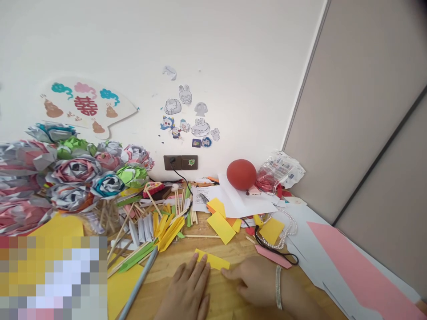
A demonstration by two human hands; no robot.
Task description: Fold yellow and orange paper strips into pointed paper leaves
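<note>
A narrow yellow paper strip (216, 261) lies on the wooden table (216, 291) in front of me. The fingertips of my left hand (188, 286) rest on its left end, with the fingers spread and flat. At the strip's right end, the index finger of my right hand (248, 278) touches the corner, while its other fingers are curled under; I cannot make out anything in them. A bracelet circles my right wrist. Beyond the strip lie a yellow paper rectangle (221, 227) and a thin wooden stick (202, 236).
Paper flowers (76, 173) crowd the left. Folded yellow strips (169, 231), green strips, sticks and a grey rod (138, 283) lie left of my hands. At the back sits a red balloon (241, 174). Pink paper (272, 256), beads and large sheets (360, 262) are on the right.
</note>
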